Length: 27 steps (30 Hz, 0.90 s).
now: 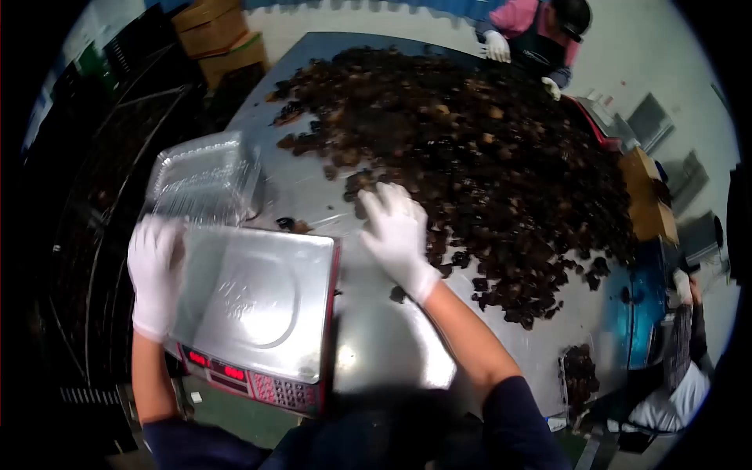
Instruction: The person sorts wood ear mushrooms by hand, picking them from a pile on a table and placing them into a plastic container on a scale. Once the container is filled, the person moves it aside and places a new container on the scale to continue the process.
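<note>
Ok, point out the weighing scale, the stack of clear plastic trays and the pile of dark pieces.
weighing scale (258, 301), head view, middle of its steel platter.
stack of clear plastic trays (205, 178), head view, top tray's face.
pile of dark pieces (470, 149), head view, middle of the heap.

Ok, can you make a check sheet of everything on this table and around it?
Surface: shiny grey metal table, mostly bare near the person.
Job's things: big heap of dark brown dried pieces; silver-topped weighing scale with red digits; stack of clear plastic trays.
Clutter: stray dark bits by the wrist.
Hands: white-gloved left hand on the scale's edge; white-gloved right hand, fingers spread, at the heap's edge.
Cables: nothing seen.
Surroundings: cardboard boxes; person in pink sleeves opposite.
</note>
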### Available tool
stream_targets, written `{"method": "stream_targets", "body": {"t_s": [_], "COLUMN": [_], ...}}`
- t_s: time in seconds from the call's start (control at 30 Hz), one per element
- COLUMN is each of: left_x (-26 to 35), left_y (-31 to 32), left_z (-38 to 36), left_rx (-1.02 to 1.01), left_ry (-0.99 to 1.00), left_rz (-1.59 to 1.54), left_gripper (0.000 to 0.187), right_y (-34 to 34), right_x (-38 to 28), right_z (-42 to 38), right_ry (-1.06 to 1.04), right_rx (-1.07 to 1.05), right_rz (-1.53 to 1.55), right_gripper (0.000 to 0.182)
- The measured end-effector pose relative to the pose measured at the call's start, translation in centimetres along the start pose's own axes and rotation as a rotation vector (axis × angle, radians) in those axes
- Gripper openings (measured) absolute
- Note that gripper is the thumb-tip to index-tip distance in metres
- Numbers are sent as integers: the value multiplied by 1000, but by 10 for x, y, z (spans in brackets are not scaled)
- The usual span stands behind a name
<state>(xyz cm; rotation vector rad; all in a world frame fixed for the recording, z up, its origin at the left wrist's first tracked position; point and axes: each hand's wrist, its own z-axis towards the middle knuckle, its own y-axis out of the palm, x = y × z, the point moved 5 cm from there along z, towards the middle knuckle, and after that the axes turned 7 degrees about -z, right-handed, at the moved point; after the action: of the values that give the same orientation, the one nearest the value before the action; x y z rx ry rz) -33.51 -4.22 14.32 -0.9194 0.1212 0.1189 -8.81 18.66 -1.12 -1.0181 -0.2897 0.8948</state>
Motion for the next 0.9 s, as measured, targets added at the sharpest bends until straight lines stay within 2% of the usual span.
{"method": "stream_targets", "body": {"t_s": [0.13,0.23,0.3,0.37,0.43,0.5,0.57,0.63,0.7,0.73,0.77,0.8,0.83,0.9], "left_x": [60,78,86,114,144,181,227,271,310,326,338,346,354,364], "left_y": [-4,-5,-7,-24,-32,-29,-15,8,49,66,83,98,112,130], "left_z": [-70,-104,-107,-92,-82,-68,-44,-32,-50,-57,-64,-70,-75,-87], "left_rx": [-198,-342,-412,-403,-315,-337,-443,-568,-533,-530,-544,-557,-554,-477], "left_ry": [-8,-75,-88,-223,-216,-149,-49,22,5,-4,-52,-99,-108,-156], "left_rz": [57,-78,-118,-214,-387,-613,-856,-1022,-1015,-1003,-894,-784,-772,-745], "left_gripper": [42,48,52,49,45,46,44,58,77,77,85,94,94,98], "right_y": [76,90,72,53,18,-10,-35,-58,-65,-79,-95,-108,-119,-144], "right_x": [-10,15,23,31,29,27,26,28,44,47,50,61,76,104], "right_z": [71,64,39,0,-49,-94,-132,-166,-200,-202,-201,-200,-195,-175], "right_ry": [57,135,77,105,38,41,83,95,97,117,135,178,223,275], "right_rx": [-368,-558,-472,-431,-358,-270,-181,-119,-101,-101,-104,-64,-24,154], "right_rz": [-164,-206,-264,-222,-203,-170,-189,-124,-167,-151,-134,-60,13,-146], "right_gripper": [71,61,34,22,18,16,17,21,27,29,31,33,36,49]}}
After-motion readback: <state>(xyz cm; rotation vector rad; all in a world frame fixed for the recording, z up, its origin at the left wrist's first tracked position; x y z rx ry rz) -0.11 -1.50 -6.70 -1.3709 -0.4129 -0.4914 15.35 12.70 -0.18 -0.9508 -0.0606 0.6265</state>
